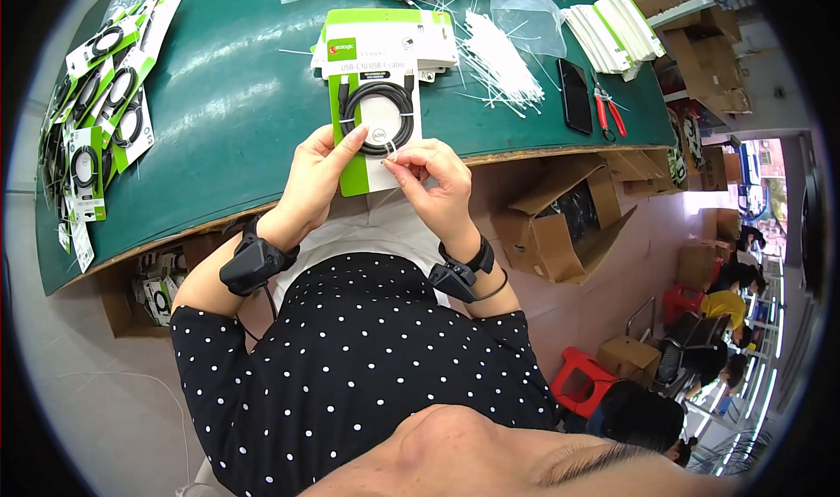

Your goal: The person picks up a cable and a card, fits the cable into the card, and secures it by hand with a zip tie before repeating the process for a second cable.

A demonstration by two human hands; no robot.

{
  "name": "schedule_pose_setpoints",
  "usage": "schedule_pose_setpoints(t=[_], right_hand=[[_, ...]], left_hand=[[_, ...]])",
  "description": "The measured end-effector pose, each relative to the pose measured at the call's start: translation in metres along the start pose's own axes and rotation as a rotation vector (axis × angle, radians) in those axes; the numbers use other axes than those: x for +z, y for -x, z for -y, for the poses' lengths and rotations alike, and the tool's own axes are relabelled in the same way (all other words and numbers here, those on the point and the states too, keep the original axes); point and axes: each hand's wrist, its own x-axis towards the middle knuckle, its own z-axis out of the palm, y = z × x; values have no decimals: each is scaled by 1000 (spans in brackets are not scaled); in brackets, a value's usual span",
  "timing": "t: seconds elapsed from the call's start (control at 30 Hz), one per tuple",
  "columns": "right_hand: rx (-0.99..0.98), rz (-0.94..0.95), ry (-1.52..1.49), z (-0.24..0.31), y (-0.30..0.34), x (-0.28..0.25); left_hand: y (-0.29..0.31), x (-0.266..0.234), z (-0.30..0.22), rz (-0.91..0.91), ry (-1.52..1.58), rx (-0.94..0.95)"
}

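Note:
A coiled black cable (352, 105) lies against a white and green backing card (354, 178), held up at the table's near edge. My left hand (317, 169) grips the card's left side, its thumb pressed on the front by the coil. At the coil's lower right, my right hand (435, 180) pinches a thin white zip tie (390, 150) between thumb and fingertips. Other white ties loop the coil at its sides. Behind the held card rests a stack of similar cards (437, 38).
Loose white zip ties (503, 64) lie right of the card stack, near a black phone (575, 96) and red-handled cutters (608, 112). More cards (612, 33) are stacked beyond. Carded cables (87, 164) pile at the left. An open carton (553, 243) stands below the table's right side.

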Motion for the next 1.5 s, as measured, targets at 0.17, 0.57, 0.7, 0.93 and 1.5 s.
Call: schedule_pose_setpoints(t=[0.17, 0.57, 0.7, 0.93, 1.5], right_hand=[[-2, -3, 7, -1, 1, 1], [14, 19, 32, 2, 2, -1], [-41, 37, 95, -1, 3, 0], [-122, 79, 199, -5, 6, -1], [233, -270, -67, -9, 10, -11]], left_hand=[[0, 0, 1, 4, 15, 3], [-3, -3, 5, 36, 9, 19], [-3, -1, 5, 22, 24, 24], [-1, -3, 7, -4, 33, -8], [12, -1, -15, 24, 78, -82]])
